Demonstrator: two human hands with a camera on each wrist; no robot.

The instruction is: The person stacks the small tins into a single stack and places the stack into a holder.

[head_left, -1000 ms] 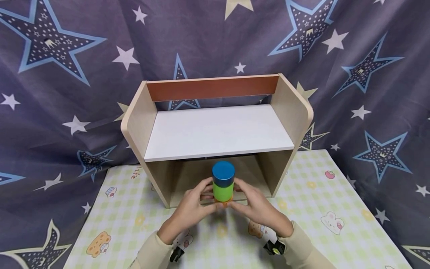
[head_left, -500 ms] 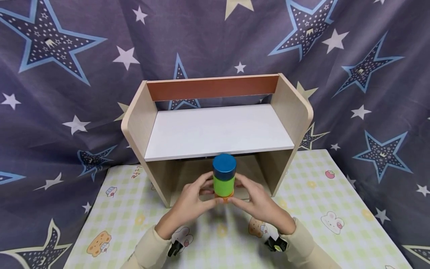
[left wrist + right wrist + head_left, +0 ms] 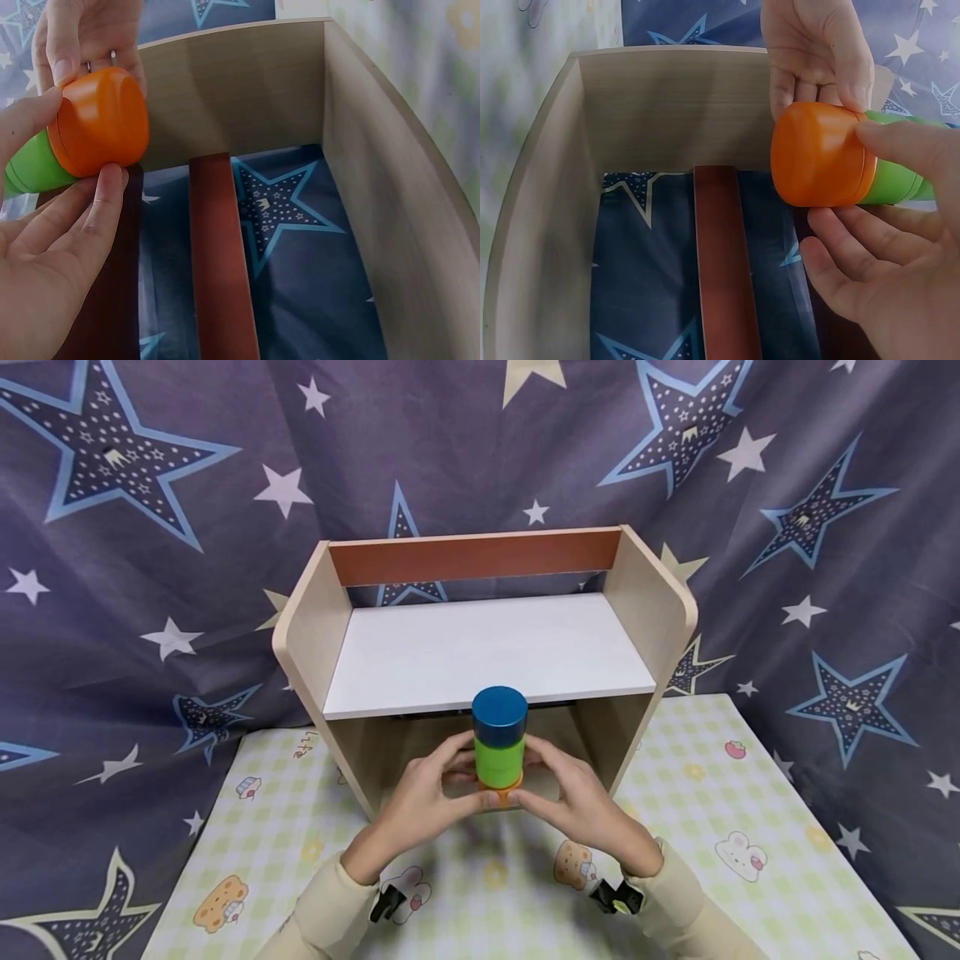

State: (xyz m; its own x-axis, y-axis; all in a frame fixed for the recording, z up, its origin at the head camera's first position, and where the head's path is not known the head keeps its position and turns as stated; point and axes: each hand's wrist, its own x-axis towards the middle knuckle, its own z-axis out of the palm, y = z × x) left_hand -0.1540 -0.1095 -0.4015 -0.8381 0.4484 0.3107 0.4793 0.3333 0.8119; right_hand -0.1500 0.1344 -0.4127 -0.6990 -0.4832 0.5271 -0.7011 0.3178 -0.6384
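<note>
Both hands hold a cylindrical container (image 3: 499, 762) upright between them, in front of the shelf. It has a blue top, a green middle and a rounded orange base (image 3: 101, 124). My left hand (image 3: 423, 789) grips it from the left, thumb at the orange base and fingers behind. From the right, my right hand (image 3: 576, 789) grips it the same way. In the right wrist view the orange base (image 3: 821, 154) shows between both hands. Most of the blue top is out of sight in the wrist views.
A wooden two-tier shelf (image 3: 491, 652) with a white upper board and a reddish-brown back rail (image 3: 480, 556) stands on the checked tablecloth (image 3: 255, 852). Its side panels (image 3: 648, 589) rise on both sides. A star-patterned curtain (image 3: 480, 443) hangs behind.
Both hands have raised the container a little; its blue top now overlaps the front edge of the white board. The shelf has not moved.
</note>
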